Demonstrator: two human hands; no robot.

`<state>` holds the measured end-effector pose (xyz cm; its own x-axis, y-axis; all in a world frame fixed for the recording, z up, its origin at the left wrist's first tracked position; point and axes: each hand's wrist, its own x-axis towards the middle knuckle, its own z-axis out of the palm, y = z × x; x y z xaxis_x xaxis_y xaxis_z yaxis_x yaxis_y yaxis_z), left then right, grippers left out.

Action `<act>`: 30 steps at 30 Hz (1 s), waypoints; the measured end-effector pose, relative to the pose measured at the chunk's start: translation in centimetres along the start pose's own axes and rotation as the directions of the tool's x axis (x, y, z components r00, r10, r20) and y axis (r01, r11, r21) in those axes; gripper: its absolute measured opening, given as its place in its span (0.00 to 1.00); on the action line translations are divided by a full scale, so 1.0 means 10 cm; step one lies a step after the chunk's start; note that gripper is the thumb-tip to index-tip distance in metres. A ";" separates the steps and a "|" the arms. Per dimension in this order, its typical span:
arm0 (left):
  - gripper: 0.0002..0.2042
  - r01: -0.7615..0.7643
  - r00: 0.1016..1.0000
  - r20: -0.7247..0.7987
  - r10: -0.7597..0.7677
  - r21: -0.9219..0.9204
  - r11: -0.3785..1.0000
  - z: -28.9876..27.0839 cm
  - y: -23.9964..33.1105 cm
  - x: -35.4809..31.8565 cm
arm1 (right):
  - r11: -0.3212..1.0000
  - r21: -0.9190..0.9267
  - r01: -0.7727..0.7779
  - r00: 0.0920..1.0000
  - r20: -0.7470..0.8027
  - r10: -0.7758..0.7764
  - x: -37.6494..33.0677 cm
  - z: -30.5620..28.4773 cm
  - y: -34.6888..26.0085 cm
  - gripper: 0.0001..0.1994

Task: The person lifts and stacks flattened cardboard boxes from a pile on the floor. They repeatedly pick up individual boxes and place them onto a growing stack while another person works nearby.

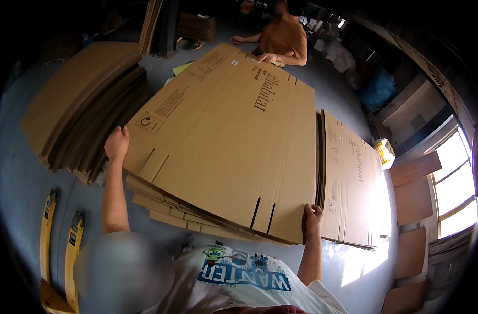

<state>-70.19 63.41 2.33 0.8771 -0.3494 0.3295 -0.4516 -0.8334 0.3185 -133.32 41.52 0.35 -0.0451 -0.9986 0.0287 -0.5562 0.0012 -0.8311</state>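
A large flattened cardboard box, brown with dark printing and slots, lies across a stack in front of me. At its left corner my left hand is closed on the edge. My right hand grips the near right corner, fingers curled round the board. Below the near edge, more flattened cardboard sheets of the stack stick out unevenly. Across from me a co-worker in a brown shirt has a hand at the far edge of the box; their other hand is off the board.
To the right stands another stack of printed flattened boxes, close beside mine. A tall pile of cardboard is at left. Yellow pallet-truck forks lie on the floor at lower left. Boards lean under a bright window.
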 end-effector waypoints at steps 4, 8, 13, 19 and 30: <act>0.17 -0.003 1.000 -0.008 0.003 0.002 1.000 0.00 -0.04 0.01 | 1.000 0.013 0.003 1.000 0.011 -0.003 0.00 0.02 -0.02 0.17; 0.17 -0.006 1.000 -0.018 0.006 0.002 1.000 0.02 -0.03 0.01 | 0.999 0.036 0.007 1.000 0.005 -0.007 0.04 0.01 0.08 0.17; 0.18 -0.012 1.000 -0.011 0.012 0.015 1.000 0.05 0.01 -0.01 | 1.000 -0.003 0.023 1.000 -0.012 -0.023 0.00 -0.02 0.08 0.19; 0.21 -0.002 0.998 0.067 0.002 0.012 1.000 0.02 -0.03 -0.01 | 1.000 -0.018 -0.006 1.000 -0.008 0.006 -0.10 0.00 -0.24 0.20; 0.19 -0.046 0.999 -0.006 0.046 0.039 0.998 0.07 0.02 0.02 | 0.997 -0.071 -0.002 0.999 -0.032 0.000 -0.16 -0.06 -0.28 0.20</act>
<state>-69.98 62.86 1.84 0.8542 -0.3850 0.3494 -0.4848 -0.8326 0.2678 -132.18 43.13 3.00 -0.0714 -0.9964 0.0467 -0.6139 0.0070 -0.7893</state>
